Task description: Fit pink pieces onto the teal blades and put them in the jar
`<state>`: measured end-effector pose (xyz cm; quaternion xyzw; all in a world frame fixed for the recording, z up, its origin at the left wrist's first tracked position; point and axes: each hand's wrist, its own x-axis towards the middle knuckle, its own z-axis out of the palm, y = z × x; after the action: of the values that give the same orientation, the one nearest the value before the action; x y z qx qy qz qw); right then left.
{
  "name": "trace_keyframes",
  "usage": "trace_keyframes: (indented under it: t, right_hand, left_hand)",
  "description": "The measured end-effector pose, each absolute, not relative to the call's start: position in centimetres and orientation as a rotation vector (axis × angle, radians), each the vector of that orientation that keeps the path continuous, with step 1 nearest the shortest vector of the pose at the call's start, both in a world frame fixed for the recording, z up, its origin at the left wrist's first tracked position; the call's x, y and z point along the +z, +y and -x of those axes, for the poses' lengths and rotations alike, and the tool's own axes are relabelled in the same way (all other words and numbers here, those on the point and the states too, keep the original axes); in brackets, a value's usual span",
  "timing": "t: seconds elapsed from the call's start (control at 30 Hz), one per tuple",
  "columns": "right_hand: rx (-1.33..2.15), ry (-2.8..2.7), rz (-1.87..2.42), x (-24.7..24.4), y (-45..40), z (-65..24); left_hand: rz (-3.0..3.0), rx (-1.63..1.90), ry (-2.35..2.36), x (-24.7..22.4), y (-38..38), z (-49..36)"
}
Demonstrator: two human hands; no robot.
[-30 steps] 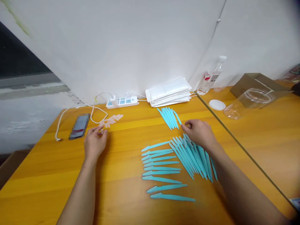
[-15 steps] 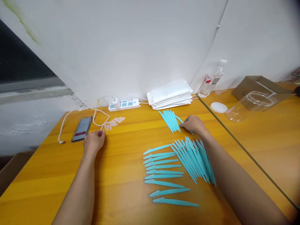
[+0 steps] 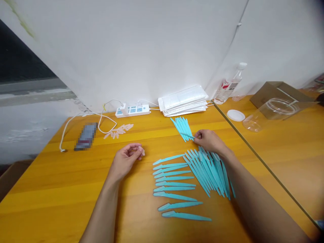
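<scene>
Between the fingertips of my left hand (image 3: pixel 126 159) is a small translucent blade cap (image 3: pixel 142 151), held above the table. My right hand (image 3: pixel 209 140) pinches one turquoise eyebrow razor (image 3: pixel 186 135) by its end, its other end pointing left over a small bunch of razors (image 3: pixel 183 125). Below that hand a thick fan of eyebrow razors (image 3: pixel 202 170) lies slanted, partly hidden by my right forearm. To its left, several razors (image 3: pixel 177 185) lie spaced in a column, heads to the left. Loose translucent caps (image 3: pixel 121 130) are scattered farther back on the left.
A phone (image 3: pixel 86 136) and white cable (image 3: pixel 66 130) lie at the left. Against the wall are a power strip (image 3: pixel 133 110) and stacked white packets (image 3: pixel 184 101). At the right stand a bottle (image 3: pixel 227 87), a white lid (image 3: pixel 236 115), a clear jar (image 3: pixel 263 118) and a cardboard box (image 3: pixel 265 91).
My left hand has moved right from beside the loose caps, now with a cap in its fingers. My right hand has lifted a razor and swung it leftward to nearly level.
</scene>
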<state>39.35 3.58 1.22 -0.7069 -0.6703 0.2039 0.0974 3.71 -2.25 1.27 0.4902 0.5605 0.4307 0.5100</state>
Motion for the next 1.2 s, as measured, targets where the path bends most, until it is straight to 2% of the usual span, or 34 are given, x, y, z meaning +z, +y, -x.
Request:
trace_keyframes:
  t: [0.27, 0.43, 0.6, 0.7, 0.8, 0.9, 1.2]
  right_hand:
    - [0.567, -2.076, 2.014, 0.7, 3.4, -39.6]
    - [0.304, -2.213, 1.985, 0.1, 4.1, -40.2]
    - [0.271, -2.305, 1.89, 1.2, 4.1, -40.4]
    - [0.481, -2.253, 1.662, 3.3, 2.0, -38.9]
    - [1.032, -2.188, 1.406, 5.1, -0.9, -36.3]
    - [1.341, -2.095, 1.307, 5.4, -2.9, -34.2]
    - [1.378, -2.028, 1.357, 4.2, -3.0, -34.1]
  left_hand:
    - [-1.089, 1.061, 1.306, 0.2, -2.8, -3.8]
    - [-1.009, 1.06, 1.305, -0.1, -2.9, -4.0]
    - [-0.992, 1.058, 1.318, -0.1, -3.1, -3.9]
    - [-0.996, 1.063, 1.317, 0.2, -3.3, -4.1]
    - [-1.002, 1.1, 1.31, 0.4, -3.7, -4.4]
    - [-0.999, 1.128, 1.275, 0.3, -4.0, -4.9]
    - [-1.037, 1.078, 1.351, 0.5, -4.1, -6.1]
